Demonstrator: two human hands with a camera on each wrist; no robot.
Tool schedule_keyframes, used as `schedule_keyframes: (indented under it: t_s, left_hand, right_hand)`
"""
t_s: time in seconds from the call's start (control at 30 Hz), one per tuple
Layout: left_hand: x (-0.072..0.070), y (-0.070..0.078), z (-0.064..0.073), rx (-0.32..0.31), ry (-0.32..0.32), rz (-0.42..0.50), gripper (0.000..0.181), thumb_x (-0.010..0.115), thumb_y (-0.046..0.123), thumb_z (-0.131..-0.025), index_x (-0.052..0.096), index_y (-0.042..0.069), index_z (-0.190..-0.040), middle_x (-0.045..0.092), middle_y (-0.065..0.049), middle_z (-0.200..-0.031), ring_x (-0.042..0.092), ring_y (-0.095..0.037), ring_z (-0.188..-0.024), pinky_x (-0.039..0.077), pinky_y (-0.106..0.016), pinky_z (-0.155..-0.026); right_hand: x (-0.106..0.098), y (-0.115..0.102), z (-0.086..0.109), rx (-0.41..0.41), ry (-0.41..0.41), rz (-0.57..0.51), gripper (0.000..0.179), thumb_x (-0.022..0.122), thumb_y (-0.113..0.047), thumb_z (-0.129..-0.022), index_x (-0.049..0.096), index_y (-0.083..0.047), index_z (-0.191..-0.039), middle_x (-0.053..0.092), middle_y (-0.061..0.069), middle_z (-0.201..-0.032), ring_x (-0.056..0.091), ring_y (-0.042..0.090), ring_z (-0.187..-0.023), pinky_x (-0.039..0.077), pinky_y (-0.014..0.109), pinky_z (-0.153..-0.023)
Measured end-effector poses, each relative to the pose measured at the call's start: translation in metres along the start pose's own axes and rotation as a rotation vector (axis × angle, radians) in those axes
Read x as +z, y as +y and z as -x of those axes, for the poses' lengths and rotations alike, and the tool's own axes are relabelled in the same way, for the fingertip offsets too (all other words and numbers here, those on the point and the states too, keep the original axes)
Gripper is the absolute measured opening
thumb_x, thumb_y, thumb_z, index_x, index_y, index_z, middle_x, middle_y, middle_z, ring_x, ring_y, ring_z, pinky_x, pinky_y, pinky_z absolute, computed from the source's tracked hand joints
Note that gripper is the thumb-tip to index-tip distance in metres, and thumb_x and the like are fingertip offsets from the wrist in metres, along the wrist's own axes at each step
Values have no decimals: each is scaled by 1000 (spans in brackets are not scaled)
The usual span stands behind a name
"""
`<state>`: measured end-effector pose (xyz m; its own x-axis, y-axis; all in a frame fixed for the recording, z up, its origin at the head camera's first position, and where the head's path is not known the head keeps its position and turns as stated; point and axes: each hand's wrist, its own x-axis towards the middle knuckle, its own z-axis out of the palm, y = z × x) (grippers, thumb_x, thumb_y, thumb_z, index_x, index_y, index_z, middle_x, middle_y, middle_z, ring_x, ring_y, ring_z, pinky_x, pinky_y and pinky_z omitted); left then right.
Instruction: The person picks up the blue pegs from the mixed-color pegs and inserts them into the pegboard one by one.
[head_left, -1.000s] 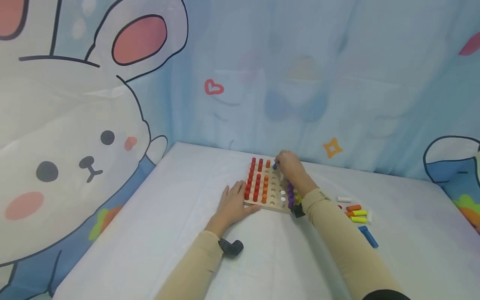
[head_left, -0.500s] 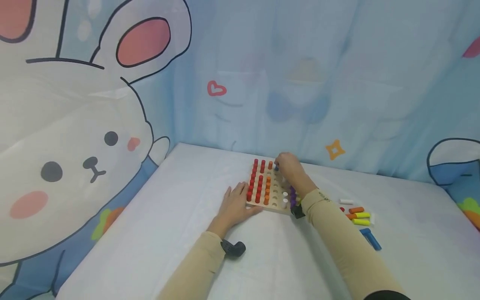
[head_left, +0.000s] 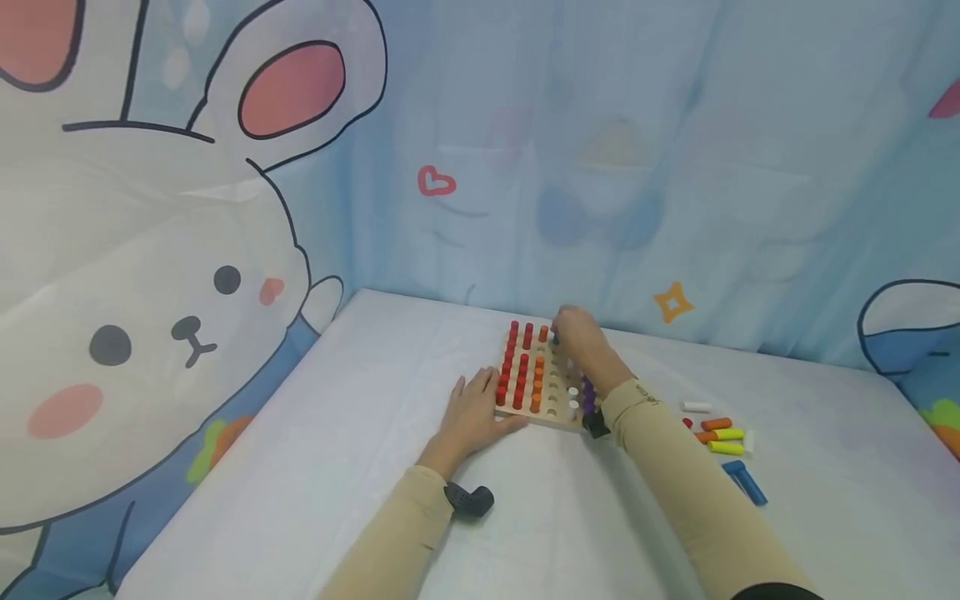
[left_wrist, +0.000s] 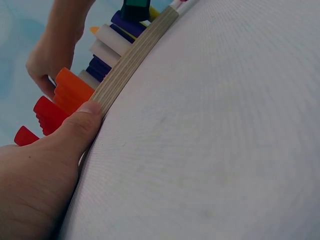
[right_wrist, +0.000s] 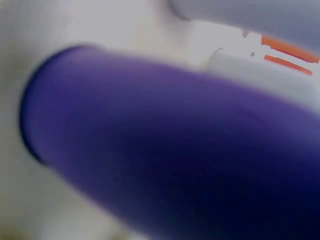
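A wooden peg board point(head_left: 551, 417) lies on the table in the head view, with upright red pegs point(head_left: 519, 385), orange pegs point(head_left: 537, 387), white pegs point(head_left: 573, 403) and purple pegs point(head_left: 588, 396). My left hand point(head_left: 471, 423) rests at its near left corner, fingers extended along the left side; in the left wrist view the thumb point(left_wrist: 80, 125) presses the board's side. At the far row, my right hand point(head_left: 582, 333) pinches a blue peg point(head_left: 556, 338), mostly covered by the fingers. A blurred purple peg point(right_wrist: 165, 135) fills much of the right wrist view.
Right of the board lie loose pegs: a white peg point(head_left: 697, 407), an orange peg point(head_left: 717, 423), yellow pegs point(head_left: 726, 447) and blue pegs point(head_left: 752, 487). The right forearm point(head_left: 667, 458) crosses the table between them and the board. A printed curtain point(head_left: 487, 233) hangs behind the table.
The view has shifted slightly. The blue peg under my right fingers sits lower at the far row and shows less than before. My left hand stays at the board's corner.
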<state>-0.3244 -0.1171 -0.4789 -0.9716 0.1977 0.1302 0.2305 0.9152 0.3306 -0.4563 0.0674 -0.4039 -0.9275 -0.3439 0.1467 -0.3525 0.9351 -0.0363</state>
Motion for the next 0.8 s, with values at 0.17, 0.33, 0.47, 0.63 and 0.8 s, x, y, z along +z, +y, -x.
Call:
schedule_keyframes:
  t_s: [0.17, 0.33, 0.47, 0.63, 0.8]
  left_hand:
    - [0, 1, 0, -2, -9, 0, 98, 51, 72, -81, 23, 10, -151, 25, -4, -158, 19, -19, -147, 11, -44, -122]
    - [1, 2, -1, 1, -2, 6, 97, 53, 71, -81, 24, 10, -151, 26, -4, -157, 20, -19, -147, 11, -44, -122]
    - [3, 3, -2, 11, 6, 21, 97, 53, 71, -81, 24, 10, -151, 27, -4, -156, 21, -18, -146, 11, -44, -121]
    - [2, 2, 0, -17, 1, 12, 97, 54, 71, -80, 24, 11, -151, 27, -3, -156, 20, -17, -146, 11, -43, -122]
    - [1, 2, 2, -13, 1, 15, 97, 53, 70, -81, 24, 10, -151, 28, -4, -156, 21, -18, -146, 11, -44, -122]
  right_hand:
    - [-6, -4, 3, 6, -71, 44, 19, 65, 4, -83, 69, 1, -102, 64, 15, -103, 61, 28, -99, 53, 38, -89]
    - [-4, -2, 6, -18, -45, 28, 20, 64, 3, -85, 70, 2, -104, 63, 15, -102, 61, 28, -98, 53, 38, -89]
    - [0, 1, 9, -27, 12, -3, 18, 61, 1, -88, 70, 3, -104, 63, 15, -99, 61, 29, -96, 53, 40, -89]
    - [1, -2, 10, -62, 54, -54, 19, 59, -5, -91, 69, 2, -105, 62, 15, -99, 61, 30, -97, 53, 42, -90]
    - [3, -6, 17, -68, 83, -69, 26, 59, -11, -91, 66, -2, -115, 62, 15, -111, 59, 31, -106, 51, 44, -93]
